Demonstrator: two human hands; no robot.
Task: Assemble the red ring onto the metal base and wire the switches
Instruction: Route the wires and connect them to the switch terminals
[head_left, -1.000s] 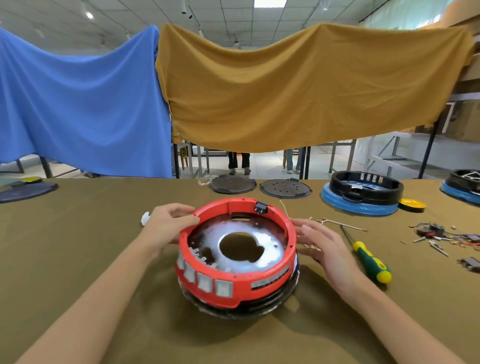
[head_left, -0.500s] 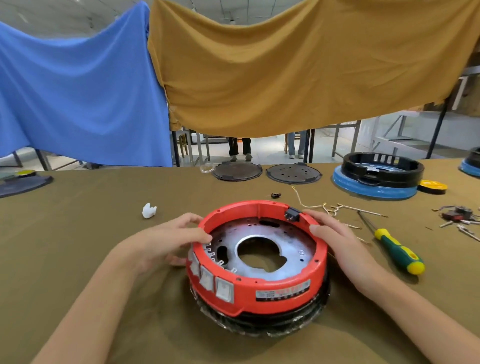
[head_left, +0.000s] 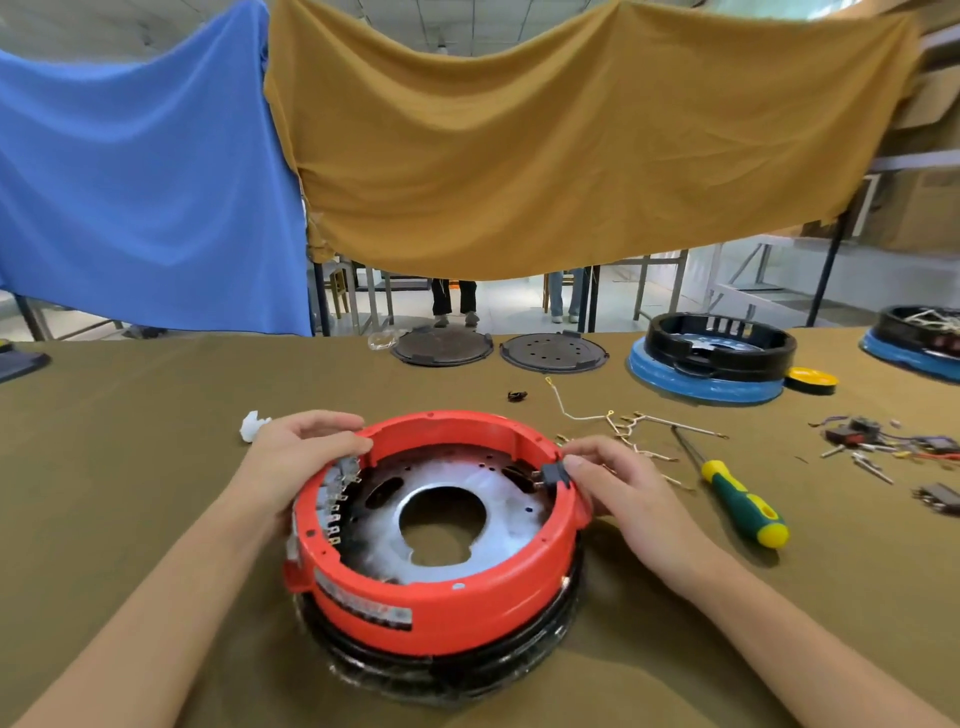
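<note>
Now I have the red ring (head_left: 441, 592) sitting on the metal base (head_left: 441, 519), near the middle of the table (head_left: 130, 467). My left hand (head_left: 296, 462) curls over the ring's left rim by the row of switches (head_left: 337, 499). My right hand (head_left: 623, 488) pinches a small black plug (head_left: 553, 475) on the right rim with thumb and finger. I think I should press evenly on both sides so the ring sits flat, then push the plug straight in. Loose wires (head_left: 623, 426) lie just to the far right, and a green screwdriver (head_left: 737, 504) lies to the right. Neither blocks me.
</note>
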